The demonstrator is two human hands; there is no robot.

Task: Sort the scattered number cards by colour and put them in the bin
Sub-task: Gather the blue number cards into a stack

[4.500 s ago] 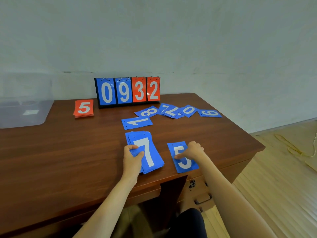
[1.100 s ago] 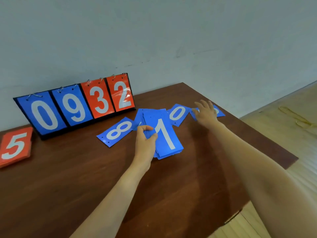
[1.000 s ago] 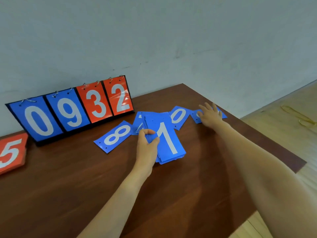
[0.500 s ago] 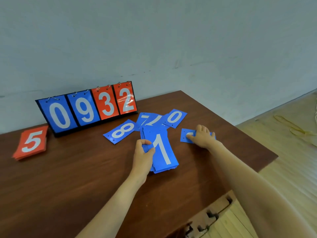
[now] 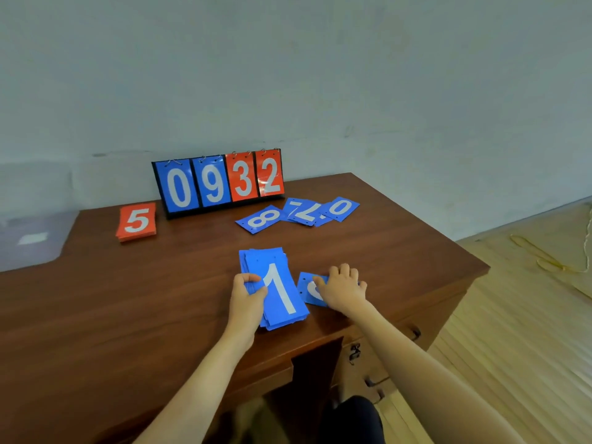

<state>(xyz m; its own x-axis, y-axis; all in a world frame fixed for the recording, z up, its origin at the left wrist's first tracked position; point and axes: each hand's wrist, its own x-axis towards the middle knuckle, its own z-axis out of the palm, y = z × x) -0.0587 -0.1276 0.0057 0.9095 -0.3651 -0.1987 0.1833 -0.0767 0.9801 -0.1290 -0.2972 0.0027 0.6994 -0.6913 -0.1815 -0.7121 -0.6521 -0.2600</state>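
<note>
Under my left hand [image 5: 246, 298] sits the blue stack [image 5: 275, 288], a 1 on top, lying on the wooden desk [image 5: 128, 315] near its front edge; my thumb presses on the top card and the fingers curl round the stack's left side, so that hand is clamped on it. Just to the right of the stack, touching or almost touching it, a single blue card [image 5: 308, 288] lies flat, and my right hand [image 5: 341, 288] rests on it palm down with fingers spread and nothing pinched; its digit is mostly covered, so I cannot read it. Both forearms reach in from the lower edge, the right one crossing the desk's front corner. Beyond my hands, well apart from them, three loose blue cards overlap in a row: an 8 card [image 5: 263, 218], a 7 card [image 5: 303, 212] and a 0 card [image 5: 341, 208]. Behind those stands a flip scoreboard [image 5: 219, 182] reading 0 9 3 2, against the wall. Far off to the left of my left hand lies a red stack [image 5: 137, 221] topped by a 5, and beyond that, at the desk's left end, a clear plastic bin [image 5: 32, 219].
</note>
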